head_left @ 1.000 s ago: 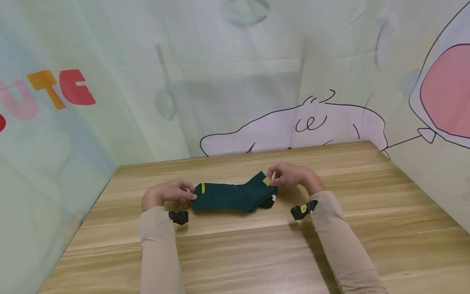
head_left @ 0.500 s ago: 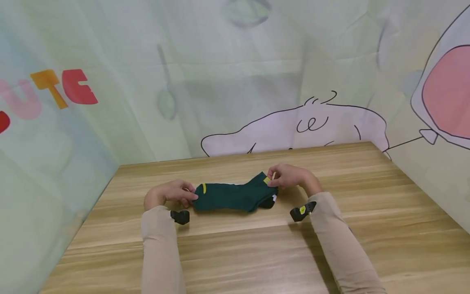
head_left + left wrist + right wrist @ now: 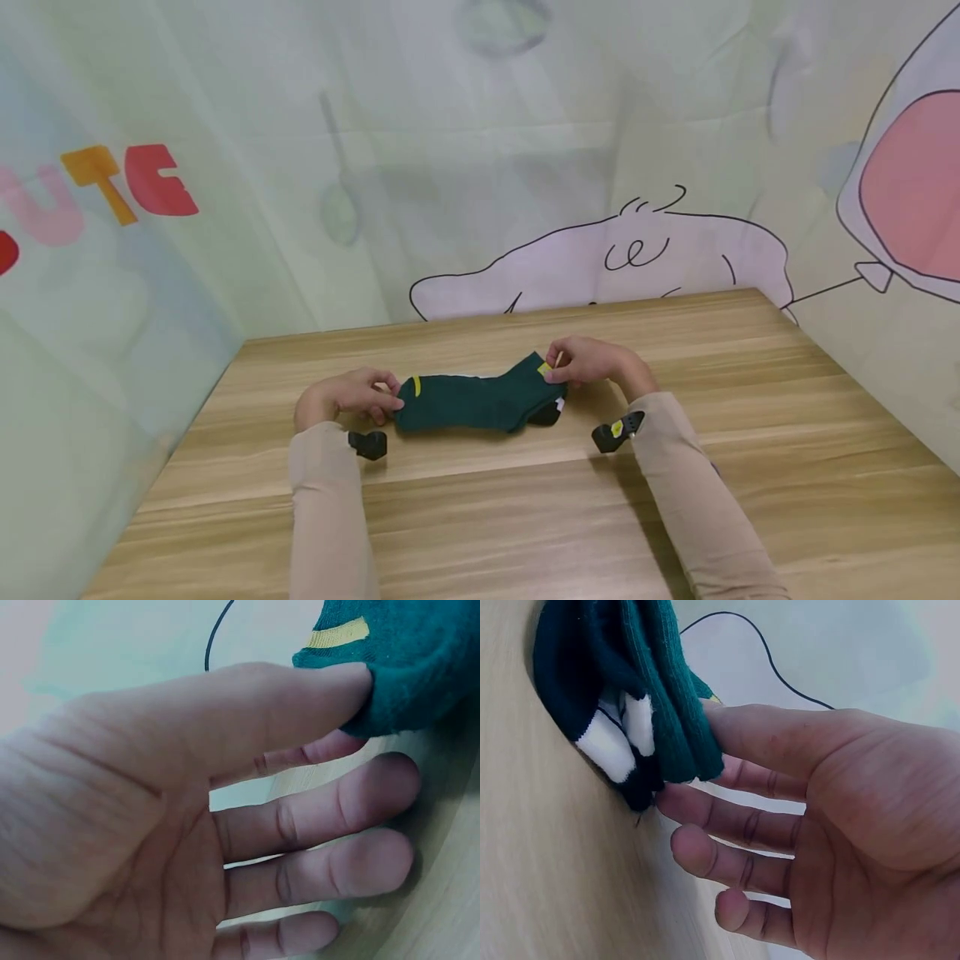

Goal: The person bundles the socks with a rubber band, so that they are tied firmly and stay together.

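Note:
A dark green sock (image 3: pixel 457 404) with yellow marks lies stretched sideways on the wooden table, its toe to the left and its cuff to the right. Under its cuff end shows a black sock (image 3: pixel 545 414) with a white patch. My left hand (image 3: pixel 356 395) pinches the green toe between thumb and index finger, the other fingers spread below. At the opposite end my right hand (image 3: pixel 588 360) pinches the green cuff (image 3: pixel 679 712) by its edge. The right wrist view shows the black sock with white bands (image 3: pixel 607 746) beside the green ribbing, near my middle fingertip.
The wooden table (image 3: pixel 487 517) meets a printed cloth backdrop (image 3: pixel 480 183) along its far edge. More of the cloth hangs at the left and right sides. Black wrist cameras (image 3: pixel 368 444) are strapped at both sleeves.
Both hands keep their pinch on the green sock's two ends. The socks lie practically the same; only a slight shift of the whole view shows.

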Demonstrator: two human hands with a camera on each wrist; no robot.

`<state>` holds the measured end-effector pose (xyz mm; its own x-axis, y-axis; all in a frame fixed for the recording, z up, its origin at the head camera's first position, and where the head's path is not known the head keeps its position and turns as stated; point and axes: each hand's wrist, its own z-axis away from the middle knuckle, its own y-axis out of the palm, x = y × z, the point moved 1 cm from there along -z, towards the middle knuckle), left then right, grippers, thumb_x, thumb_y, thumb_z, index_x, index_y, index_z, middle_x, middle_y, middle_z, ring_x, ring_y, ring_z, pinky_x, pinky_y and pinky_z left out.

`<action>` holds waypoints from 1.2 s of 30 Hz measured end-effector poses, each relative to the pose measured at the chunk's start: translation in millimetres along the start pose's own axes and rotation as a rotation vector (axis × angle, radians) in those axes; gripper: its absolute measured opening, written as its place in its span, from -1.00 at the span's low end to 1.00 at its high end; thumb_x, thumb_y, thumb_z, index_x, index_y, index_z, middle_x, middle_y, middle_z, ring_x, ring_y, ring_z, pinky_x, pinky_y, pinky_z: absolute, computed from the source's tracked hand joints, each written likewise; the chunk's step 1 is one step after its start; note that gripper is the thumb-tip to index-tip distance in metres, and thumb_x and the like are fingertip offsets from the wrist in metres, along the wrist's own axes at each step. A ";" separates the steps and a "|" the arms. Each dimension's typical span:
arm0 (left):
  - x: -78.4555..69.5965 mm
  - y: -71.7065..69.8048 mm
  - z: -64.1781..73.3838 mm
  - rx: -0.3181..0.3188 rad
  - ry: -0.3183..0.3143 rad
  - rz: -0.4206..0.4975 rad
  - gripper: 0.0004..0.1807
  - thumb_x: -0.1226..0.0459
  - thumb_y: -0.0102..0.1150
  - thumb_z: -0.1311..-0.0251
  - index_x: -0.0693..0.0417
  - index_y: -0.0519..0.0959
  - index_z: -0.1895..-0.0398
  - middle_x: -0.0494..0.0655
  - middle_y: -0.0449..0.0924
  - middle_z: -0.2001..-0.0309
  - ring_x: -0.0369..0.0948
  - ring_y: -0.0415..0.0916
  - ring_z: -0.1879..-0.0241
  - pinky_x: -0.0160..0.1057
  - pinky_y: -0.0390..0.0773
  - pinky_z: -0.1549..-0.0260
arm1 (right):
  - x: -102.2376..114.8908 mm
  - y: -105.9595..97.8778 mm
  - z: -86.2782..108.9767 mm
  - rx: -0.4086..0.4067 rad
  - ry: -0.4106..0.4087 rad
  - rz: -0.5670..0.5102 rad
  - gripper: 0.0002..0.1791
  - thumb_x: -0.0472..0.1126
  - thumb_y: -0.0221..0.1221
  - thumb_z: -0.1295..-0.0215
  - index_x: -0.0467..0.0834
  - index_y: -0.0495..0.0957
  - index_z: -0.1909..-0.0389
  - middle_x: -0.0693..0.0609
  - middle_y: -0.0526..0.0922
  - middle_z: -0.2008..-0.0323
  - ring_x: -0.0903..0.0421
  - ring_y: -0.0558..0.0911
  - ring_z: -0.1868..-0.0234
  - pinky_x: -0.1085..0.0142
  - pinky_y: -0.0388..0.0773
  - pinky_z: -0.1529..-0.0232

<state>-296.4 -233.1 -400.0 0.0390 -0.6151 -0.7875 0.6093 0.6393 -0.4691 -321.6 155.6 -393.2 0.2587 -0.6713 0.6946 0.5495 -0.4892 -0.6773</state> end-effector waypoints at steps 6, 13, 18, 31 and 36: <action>0.2 0.8 -0.8 -0.001 -0.006 0.003 -0.80 0.31 0.19 -0.34 0.23 0.42 0.10 -0.07 0.55 0.40 -0.21 0.54 0.43 -0.27 0.49 0.34 | 0.5 0.6 0.0 0.044 0.007 -0.008 -0.76 -0.20 0.21 -0.42 -0.31 0.50 0.09 -0.09 0.61 0.24 0.10 0.56 0.47 0.28 0.48 0.30; -2.9 2.2 0.6 -0.016 -0.021 0.005 -0.76 0.27 0.18 -0.36 0.24 0.42 0.07 -0.03 0.55 0.36 -0.18 0.54 0.41 -0.25 0.49 0.32 | -0.8 3.1 -1.0 0.076 0.045 -0.010 -0.79 -0.17 0.20 -0.43 -0.27 0.56 0.27 0.03 0.51 0.44 0.13 0.50 0.51 0.33 0.39 0.37; -3.5 1.5 1.9 -0.048 -0.023 0.000 -0.70 0.23 0.19 -0.37 0.25 0.42 0.00 0.02 0.55 0.26 -0.13 0.58 0.35 -0.20 0.53 0.24 | -1.7 3.9 -1.5 0.075 0.059 -0.010 -0.78 -0.14 0.20 -0.43 -0.26 0.57 0.26 0.03 0.50 0.45 0.13 0.48 0.52 0.33 0.37 0.39; -9.9 -0.9 0.4 -0.128 0.085 -0.095 -0.54 0.13 0.18 -0.39 0.24 0.42 -0.18 0.10 0.57 0.10 -0.10 0.60 0.21 -0.10 0.45 0.01 | 2.0 5.9 -2.1 0.092 0.114 -0.020 -0.66 -0.11 0.24 -0.39 -0.10 0.39 0.55 0.09 0.36 0.60 0.18 0.35 0.58 0.38 0.24 0.52; -14.0 -0.8 -1.8 -0.156 0.159 -0.097 -0.51 0.15 0.17 -0.41 0.29 0.41 -0.24 0.13 0.57 0.02 -0.07 0.57 0.09 0.01 0.44 -0.10 | 0.1 7.6 -3.5 0.092 0.116 -0.025 -0.66 -0.10 0.25 -0.39 -0.09 0.39 0.53 0.11 0.32 0.60 0.21 0.31 0.60 0.40 0.21 0.55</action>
<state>-298.9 -224.2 -389.4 -0.1463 -0.6043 -0.7832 0.4743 0.6519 -0.5916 -320.3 149.9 -399.1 0.1536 -0.7220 0.6746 0.6261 -0.4571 -0.6318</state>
